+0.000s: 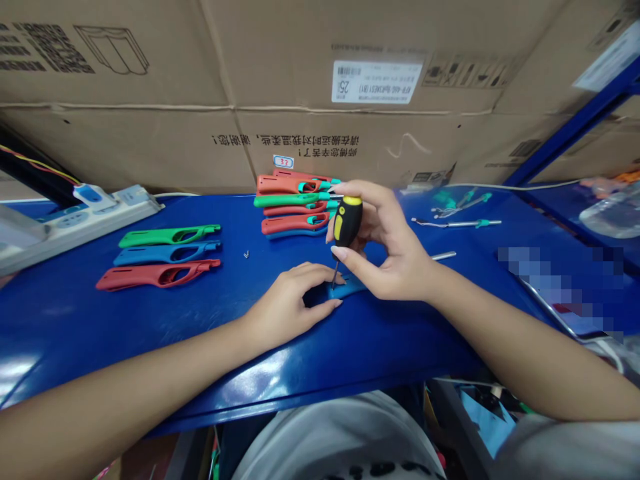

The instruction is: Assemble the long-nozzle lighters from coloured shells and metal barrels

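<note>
My right hand (387, 247) grips a screwdriver (349, 221) with a stubby black and yellow handle. The screwdriver stands almost upright, its tip on the end of a blue lighter (350, 287) that lies on the table. My left hand (287, 307) is closed around that same end, thumb and fingers on either side of it. Part of the lighter is hidden under my right hand, and a silver tube (444, 256) shows beyond it. Left of my hands lie green (150, 237), blue (145, 254) and red (135, 277) lighter shells, with a few tiny screws (247, 254) near them.
A stack of red, green and blue lighters (287, 225) lies behind my hands. Metal tubes with wires (470, 223) are at the right. A white power strip (80, 227) stands at the left. Cardboard boxes (290, 67) wall off the back of the blue table (200, 360).
</note>
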{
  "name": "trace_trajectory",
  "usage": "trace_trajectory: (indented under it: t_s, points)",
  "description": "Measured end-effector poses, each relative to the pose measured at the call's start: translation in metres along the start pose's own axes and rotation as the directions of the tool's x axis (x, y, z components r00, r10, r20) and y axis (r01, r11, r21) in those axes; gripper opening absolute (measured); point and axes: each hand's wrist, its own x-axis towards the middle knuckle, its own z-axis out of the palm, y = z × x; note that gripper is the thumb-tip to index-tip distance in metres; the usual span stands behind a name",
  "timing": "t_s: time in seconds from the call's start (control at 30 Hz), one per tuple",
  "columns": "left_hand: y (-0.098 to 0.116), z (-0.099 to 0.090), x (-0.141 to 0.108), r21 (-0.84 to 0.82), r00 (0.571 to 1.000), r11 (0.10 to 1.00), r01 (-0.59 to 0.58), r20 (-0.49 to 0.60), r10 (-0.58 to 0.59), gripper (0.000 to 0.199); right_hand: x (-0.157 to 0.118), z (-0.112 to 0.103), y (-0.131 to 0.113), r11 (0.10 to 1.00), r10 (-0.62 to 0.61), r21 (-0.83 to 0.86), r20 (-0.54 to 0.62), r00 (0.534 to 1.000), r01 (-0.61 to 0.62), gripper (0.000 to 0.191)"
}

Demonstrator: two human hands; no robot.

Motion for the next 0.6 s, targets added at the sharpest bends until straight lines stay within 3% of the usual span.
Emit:
trace_trajectory:
  t_s: [0.13,0.27,0.43,0.6]
  points:
    - [-0.003,0.001,-0.002,0.012,1.000,1.000,-0.023,-0.013,0.023,0.023,-0.002,0.000,0.002,0.982,-0.116,-0.154,-0.009,0.993,0.114,0.065]
    - [-0.004,0.001,-0.002,0.013,0.999,0.999,-0.034,-0.022,0.035,0.018,0.001,-0.003,-0.002,0.898,-0.295,-0.328,0.051,0.954,0.295,0.061]
    - [-0.001,0.000,0.000,-0.012,1.000,1.000,-0.020,0.014,0.020,0.025,0.004,-0.007,-0.010,0.939,-0.156,-0.296,0.081,0.985,0.173,0.053]
    - [-0.001,0.000,0.000,-0.004,1.000,1.000,-0.021,0.004,0.021,0.025,0.001,-0.006,-0.001,0.901,-0.247,-0.386,-0.087,0.965,0.196,0.057]
